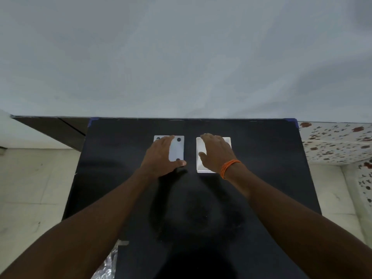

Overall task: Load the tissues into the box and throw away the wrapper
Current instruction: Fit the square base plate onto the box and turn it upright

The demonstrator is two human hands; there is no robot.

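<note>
The left hand (161, 153) is lying palm down over the left part of a flat pale grey pack with dark dots (177, 149), fingers stretched toward its far edge and the thumb spread wide, reaching along the pack's near edge. Nothing is gripped; the hand is resting flat and spread. Whether this pack is the wrapped tissues cannot be told for certain, though it is the only such item beside the box.

The right hand (216, 151) is also spreading flat, palm down, over a white box (199, 156), its fingers reaching the far rim and the thumb pointing inward across the white surface. It is covering rather than clasping. An orange thread band (228, 167) is circling that wrist.

The pack and the box are sitting side by side, near each other but apart, toward the far middle of a black table (261, 178) with blue tape at its far corners. Both forearms are stretching in from the near edge. A crinkled silvery sheet (107, 266) is showing beside the table's near left edge, above pale floor tiles (30, 188).
</note>
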